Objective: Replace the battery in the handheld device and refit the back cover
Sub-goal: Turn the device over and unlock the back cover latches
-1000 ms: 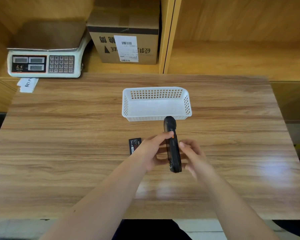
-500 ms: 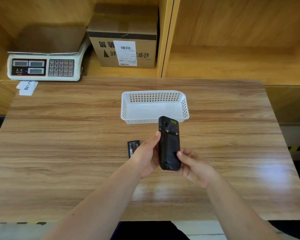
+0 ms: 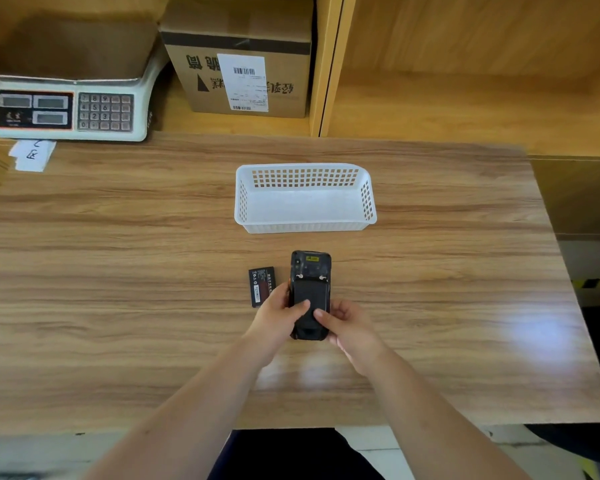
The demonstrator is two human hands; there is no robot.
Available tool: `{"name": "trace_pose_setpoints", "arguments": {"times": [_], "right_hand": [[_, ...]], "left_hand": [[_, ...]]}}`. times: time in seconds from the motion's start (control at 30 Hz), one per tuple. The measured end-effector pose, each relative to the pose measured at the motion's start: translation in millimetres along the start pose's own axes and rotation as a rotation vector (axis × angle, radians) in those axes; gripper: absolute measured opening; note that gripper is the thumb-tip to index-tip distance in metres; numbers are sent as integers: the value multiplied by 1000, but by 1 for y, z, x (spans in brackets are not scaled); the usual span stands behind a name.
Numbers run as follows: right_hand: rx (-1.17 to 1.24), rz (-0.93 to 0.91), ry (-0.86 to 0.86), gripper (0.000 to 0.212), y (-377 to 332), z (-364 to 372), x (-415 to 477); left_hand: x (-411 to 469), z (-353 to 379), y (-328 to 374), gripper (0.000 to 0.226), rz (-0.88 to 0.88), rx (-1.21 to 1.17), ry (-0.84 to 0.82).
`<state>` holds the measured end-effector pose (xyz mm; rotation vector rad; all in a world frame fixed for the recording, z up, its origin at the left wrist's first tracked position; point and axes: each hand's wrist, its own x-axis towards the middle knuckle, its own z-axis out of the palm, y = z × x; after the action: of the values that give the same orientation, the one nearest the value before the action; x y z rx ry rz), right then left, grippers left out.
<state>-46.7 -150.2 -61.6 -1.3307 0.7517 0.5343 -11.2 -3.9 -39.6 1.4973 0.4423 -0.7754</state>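
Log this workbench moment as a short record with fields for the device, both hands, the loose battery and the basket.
device: black handheld device, back side up, on the wooden table
left hand: left hand grips the device's left edge, thumb on the back cover
right hand: right hand grips the right edge, thumb on the cover
loose battery: flat black battery on the table, left of the device
basket: white perforated plastic basket, empty, behind the device

White mesh basket (image 3: pixel 305 226) on wooden table (image 3: pixel 118 271), weighing scale (image 3: pixel 66 105), labelled cardboard box (image 3: pixel 239 64) on shelf

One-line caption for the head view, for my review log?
Both hands, left and right, grip the handheld device back-up; loose battery beside it.
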Motion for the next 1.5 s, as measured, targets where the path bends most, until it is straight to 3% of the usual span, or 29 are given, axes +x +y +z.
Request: {"name": "trace_pose_setpoints", "arguments": {"times": [0.1,0.2,0.33,0.5,0.6,0.77,0.93,1.1,1.23,1.4,1.5], "right_hand": [[-40,11,37,15,0,-1,5],[-147,-20,59,20,2,-3,11],[-381,-114,118,14,1,-3,16],[-967,-249,162,38,2,-2,18],[-1125,-301,138,60,6,-2,17],[-1154,-302,71,72,8,-8,18],[-901,-341,35,57,-10,-20,26],[-897,-379,85,53,-35,-26,41],[-1020,-466,20,53,-51,-22,54],[-1169,-471,-73,54,-65,-29,64],[-1280,-503,-144,44,-75,-30,62]], "left_hand": [[2,-5,-11,47,18,63,-27],[4,-4,-21,53,60,120,-9],[12,1,-30,61,85,369,79],[16,5,-35,59,118,542,151],[12,4,-38,64,130,550,139],[8,1,-38,64,179,593,119],[11,-7,-21,58,233,554,165],[26,-13,8,59,395,669,204],[50,-20,19,60,386,933,195],[69,-32,21,58,377,971,116],[74,-38,25,60,381,1039,54]]}}
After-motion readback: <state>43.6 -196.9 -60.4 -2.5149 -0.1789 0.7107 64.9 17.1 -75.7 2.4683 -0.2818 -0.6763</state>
